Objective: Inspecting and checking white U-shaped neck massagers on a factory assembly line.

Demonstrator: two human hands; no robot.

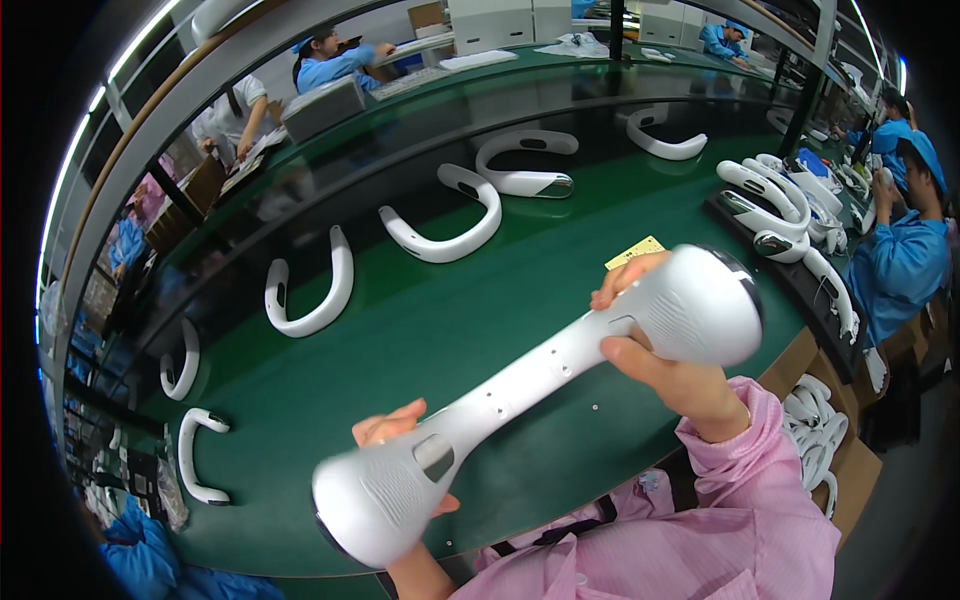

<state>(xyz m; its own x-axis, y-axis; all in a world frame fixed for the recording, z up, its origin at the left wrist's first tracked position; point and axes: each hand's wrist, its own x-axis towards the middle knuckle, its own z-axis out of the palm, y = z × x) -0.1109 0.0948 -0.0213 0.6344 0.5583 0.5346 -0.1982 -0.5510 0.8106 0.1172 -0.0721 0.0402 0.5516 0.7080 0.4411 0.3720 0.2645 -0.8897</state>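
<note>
A white U-shaped neckband device, probably a neck fan, is held up close over the green table. It has a slim middle with small holes, and broad ends with ribbed patches and dark caps. My left hand grips the lower-left end from behind, with fingertips above and below it. My right hand wraps the upper-right end, thumb on the near side and fingers over the top. Behind the right hand lies a yellow printed card. On the table, similar neckbands lie in a spaced row.
The green table curves across the view. At right, a black tray holds a pile of white neckbands, and an open cardboard box with white parts stands below. Co-workers in blue sit at right; others work across the line.
</note>
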